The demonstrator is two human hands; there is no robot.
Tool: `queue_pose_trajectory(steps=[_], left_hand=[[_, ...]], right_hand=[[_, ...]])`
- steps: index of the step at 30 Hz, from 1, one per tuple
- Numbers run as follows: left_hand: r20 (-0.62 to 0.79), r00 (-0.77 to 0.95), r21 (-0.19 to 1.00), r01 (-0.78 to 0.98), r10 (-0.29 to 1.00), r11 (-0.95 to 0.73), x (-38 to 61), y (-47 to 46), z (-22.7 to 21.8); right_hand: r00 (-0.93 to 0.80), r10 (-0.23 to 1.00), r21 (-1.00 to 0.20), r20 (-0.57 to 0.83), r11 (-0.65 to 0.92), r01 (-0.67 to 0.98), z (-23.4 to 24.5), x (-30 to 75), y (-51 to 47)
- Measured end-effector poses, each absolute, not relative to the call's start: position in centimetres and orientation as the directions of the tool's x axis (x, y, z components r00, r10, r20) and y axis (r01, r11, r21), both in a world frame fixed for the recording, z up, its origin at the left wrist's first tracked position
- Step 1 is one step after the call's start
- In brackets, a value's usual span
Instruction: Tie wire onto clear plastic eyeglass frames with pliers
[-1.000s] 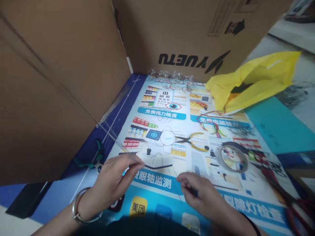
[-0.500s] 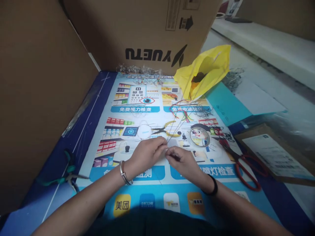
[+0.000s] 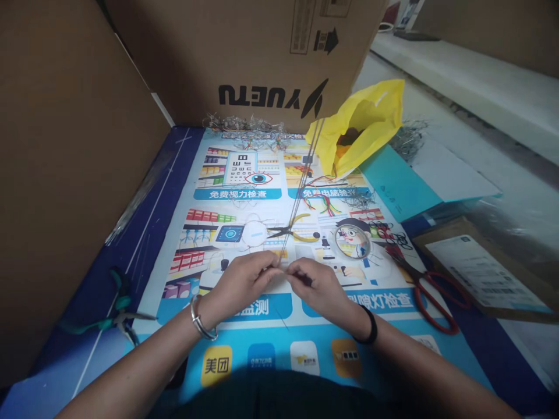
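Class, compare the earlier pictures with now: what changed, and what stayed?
The left hand and right hand, first apart, have come together. Thin strands that slanted up-left now slant up-right. The view swung right. Yellow-handled pliers and scissors stayed put.

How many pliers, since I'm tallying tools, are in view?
2: yellow pliers near the poster's middle; green pliers by its left edge. More may be hidden.

- Lower ends of the thin strands vanish at the fingers of the left hand and right hand; which hand pinches them is too small to tell.
- Contents of the yellow bag are mostly lost in shadow.
- The upper edge cuts off the cardboard box.
- One handle of the teal pliers blurs.
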State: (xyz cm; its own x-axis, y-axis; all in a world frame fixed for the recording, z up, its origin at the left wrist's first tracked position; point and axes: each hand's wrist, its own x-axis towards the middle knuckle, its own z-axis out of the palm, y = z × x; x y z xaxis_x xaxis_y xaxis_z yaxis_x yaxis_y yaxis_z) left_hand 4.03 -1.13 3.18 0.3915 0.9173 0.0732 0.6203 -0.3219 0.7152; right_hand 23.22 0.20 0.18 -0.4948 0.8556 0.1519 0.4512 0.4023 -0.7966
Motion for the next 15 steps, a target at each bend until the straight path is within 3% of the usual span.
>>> queue_pose_trajectory(steps=[15], left_hand=[[0.128, 0.41, 0.766, 0.538, 0.903, -0.353, 3.5, -1.4, 3.4]], right_hand=[[-0.513, 0.814, -0.756, 0.273, 0.511, 0.408, -0.1, 21.9, -0.4]])
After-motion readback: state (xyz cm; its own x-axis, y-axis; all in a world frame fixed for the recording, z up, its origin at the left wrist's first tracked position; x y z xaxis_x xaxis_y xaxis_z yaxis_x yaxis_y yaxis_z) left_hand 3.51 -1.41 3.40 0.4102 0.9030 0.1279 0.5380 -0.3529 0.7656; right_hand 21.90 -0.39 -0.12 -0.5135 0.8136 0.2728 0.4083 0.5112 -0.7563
